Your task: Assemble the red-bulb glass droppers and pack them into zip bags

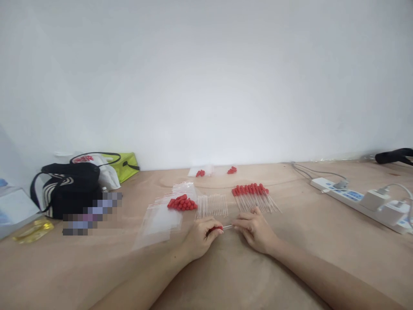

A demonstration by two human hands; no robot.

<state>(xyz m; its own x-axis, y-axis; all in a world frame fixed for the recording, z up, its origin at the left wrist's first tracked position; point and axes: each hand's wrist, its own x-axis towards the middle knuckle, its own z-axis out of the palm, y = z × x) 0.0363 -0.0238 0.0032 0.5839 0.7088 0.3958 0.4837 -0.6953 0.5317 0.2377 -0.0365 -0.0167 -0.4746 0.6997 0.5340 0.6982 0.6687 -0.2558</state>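
My left hand (201, 239) is closed around a small red cap (220, 228), most of it hidden by the fingers. Between both hands runs a thin white stick (227, 226), one end at the cap. My right hand (254, 230) pinches the stick's other end. Just beyond the hands lies a row of bare white sticks (212, 206). To its left a pile of red caps (182, 203) rests on clear zip bags (163, 221). Behind my right hand, several red-tipped sticks (253, 196) lie side by side.
Two small groups of red caps (200, 173) sit near the wall, by a clear bag (193, 171). A white power strip (355, 202) with plugs and cables lies at right. At left stand a black bag (74, 189) and a green bag (127, 168), near yellow tape (34, 231).
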